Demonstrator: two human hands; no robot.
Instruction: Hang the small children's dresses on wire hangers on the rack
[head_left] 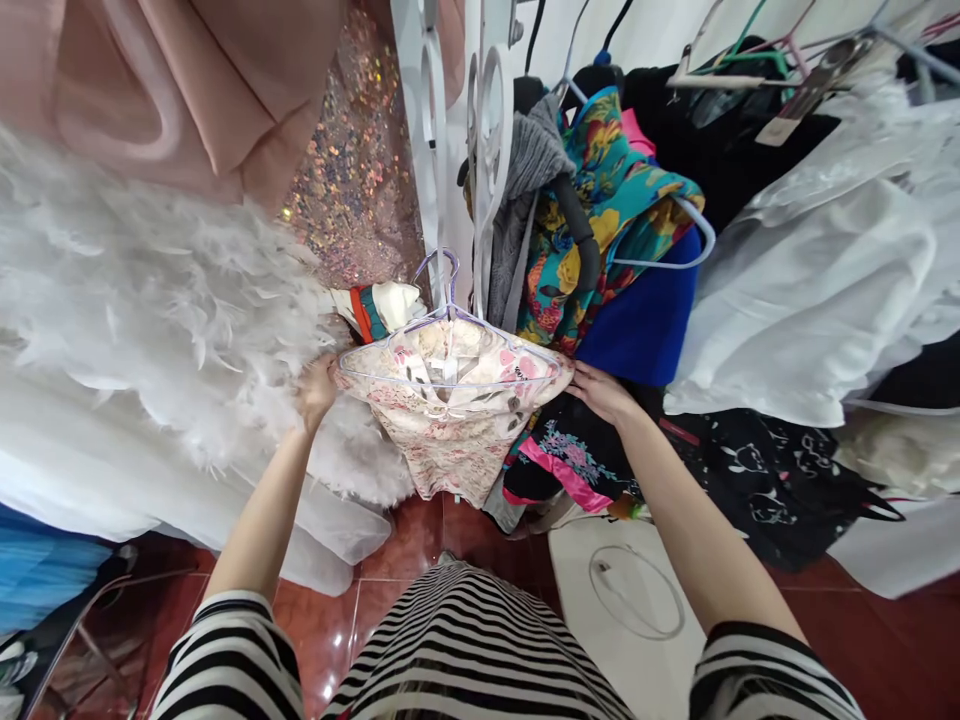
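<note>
Gown (187,290): white and feathered, filling the space left of the floral top (457,440).
Pink satin (202,90): smooth dusty folds, beyond the floral top and up to its left.
White garment (825,270): glossy, well off to the right of the floral top.
Striped shirt (465,640): black and white, on me, at the near side of the floral top.
Teal garment (630,200): bright with yellow flowers, hanging beyond the floral top and to its right.
White panel (581,630): below the floral top, toward its right.
Floral top: cream with pink blooms, straight ahead of me, its shoulders between my two hands.
Purple hanger (451,275): at the neck of the floral top, hook upward; what bears the hook I cannot tell.
Right hand (604,392): at the right shoulder of the floral top, my fingers nearly straight and touching its edge; whether my thumb pinches, I cannot tell.
Left hand (319,392): at the left shoulder, partly behind feathers; how far my fingers close, I cannot tell.
</note>
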